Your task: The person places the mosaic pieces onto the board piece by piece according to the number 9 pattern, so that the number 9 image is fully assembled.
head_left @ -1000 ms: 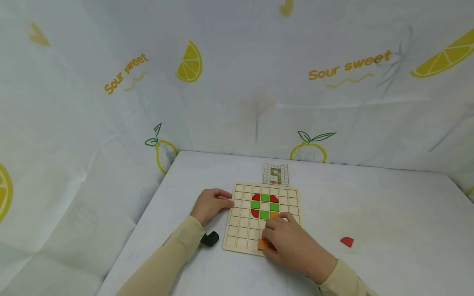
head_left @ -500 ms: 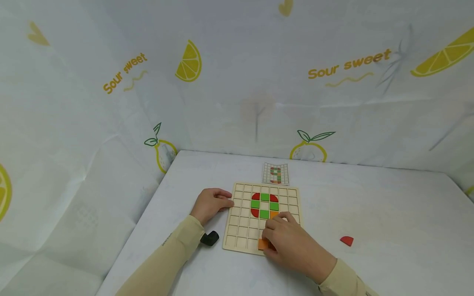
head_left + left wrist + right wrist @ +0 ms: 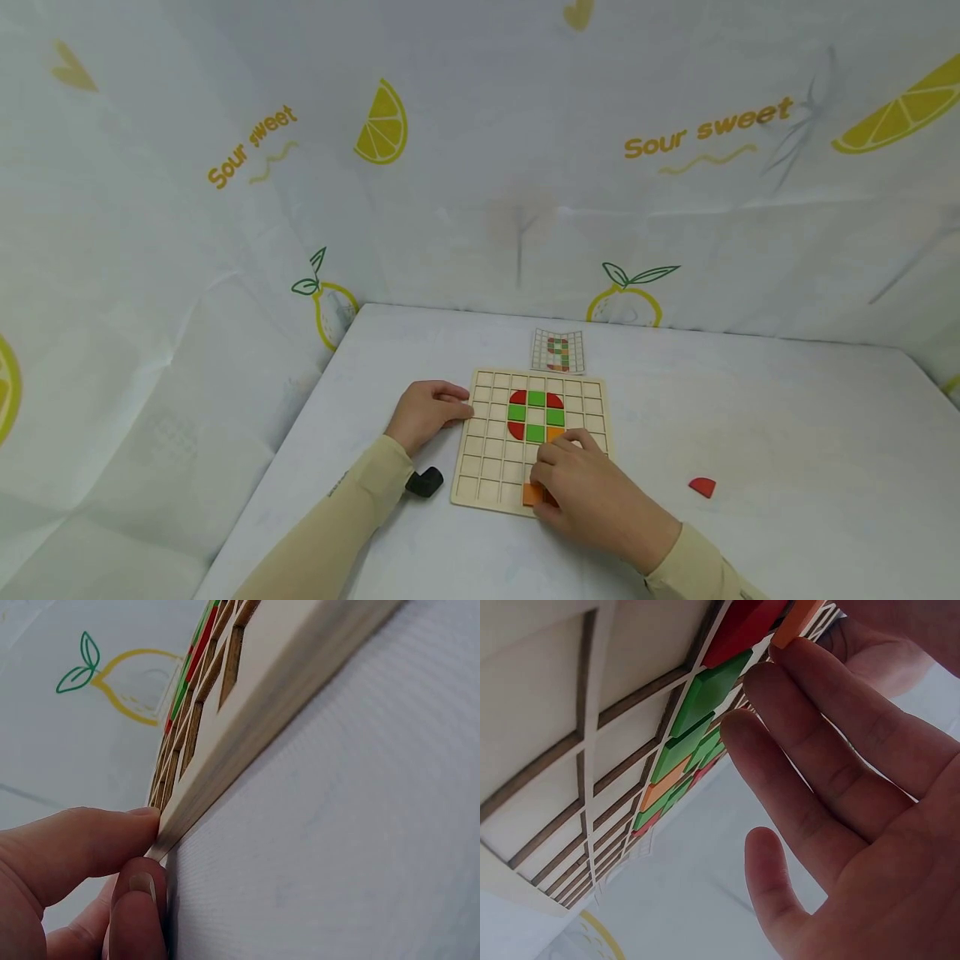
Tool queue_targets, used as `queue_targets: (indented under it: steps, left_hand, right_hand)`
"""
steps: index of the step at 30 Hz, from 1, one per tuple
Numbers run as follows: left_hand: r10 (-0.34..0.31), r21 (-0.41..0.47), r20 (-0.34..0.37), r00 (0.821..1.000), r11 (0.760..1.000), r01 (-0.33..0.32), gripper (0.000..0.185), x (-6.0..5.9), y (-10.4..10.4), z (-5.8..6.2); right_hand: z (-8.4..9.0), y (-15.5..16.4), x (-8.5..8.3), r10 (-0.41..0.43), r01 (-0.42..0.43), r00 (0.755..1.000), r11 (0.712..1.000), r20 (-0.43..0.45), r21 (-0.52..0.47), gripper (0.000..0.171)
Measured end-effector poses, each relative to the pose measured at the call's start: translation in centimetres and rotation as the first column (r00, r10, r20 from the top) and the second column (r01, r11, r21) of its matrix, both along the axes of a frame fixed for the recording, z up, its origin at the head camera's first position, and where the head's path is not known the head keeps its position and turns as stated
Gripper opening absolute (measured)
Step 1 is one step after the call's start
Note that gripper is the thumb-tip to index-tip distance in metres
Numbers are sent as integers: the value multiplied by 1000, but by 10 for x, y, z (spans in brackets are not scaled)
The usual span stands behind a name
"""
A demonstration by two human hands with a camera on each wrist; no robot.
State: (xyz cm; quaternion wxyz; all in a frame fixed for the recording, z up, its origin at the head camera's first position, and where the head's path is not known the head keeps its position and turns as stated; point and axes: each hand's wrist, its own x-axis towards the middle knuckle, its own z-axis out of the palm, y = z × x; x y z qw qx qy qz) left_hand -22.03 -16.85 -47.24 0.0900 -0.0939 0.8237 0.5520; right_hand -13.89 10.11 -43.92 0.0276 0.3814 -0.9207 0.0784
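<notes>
A wooden grid board (image 3: pixel 495 448) lies flat on the table. My left hand (image 3: pixel 425 414) pinches its left edge; in the left wrist view the thumb (image 3: pixel 112 834) is on the rim with curled fingers beside it. At the board's front my right hand (image 3: pixel 592 496) holds an orange square tile (image 3: pixel 532 495) between thumb and fingers, over the front row. In the right wrist view a red piece (image 3: pixel 742 628) shows beside the orange tile. Green squares (image 3: pixel 536 399), red quarter-rounds (image 3: pixel 517 431) and another orange tile (image 3: pixel 554 434) form a ring on the grid.
Behind the board lies a pattern card (image 3: pixel 558 352) with a coloured grid print. A loose red quarter-round (image 3: pixel 702 487) lies to the right on the white table (image 3: pixel 795 433). A black object (image 3: pixel 427 482) is beside the left cuff. A lemon-print cloth (image 3: pixel 480 167) hangs behind.
</notes>
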Motion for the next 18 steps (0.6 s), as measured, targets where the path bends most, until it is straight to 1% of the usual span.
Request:
queue_targets:
  steps: [10, 18]
  left_hand:
    - [-3, -16, 0, 1000, 1000, 3, 25, -1, -1, -1]
    - [-7, -14, -1, 1000, 1000, 6, 27, 0, 0, 2]
  right_hand:
    - [0, -1, 0, 6, -6, 1000, 1000, -7, 2, 17]
    - [2, -2, -1, -12, 11, 1000, 1000, 23, 22, 17]
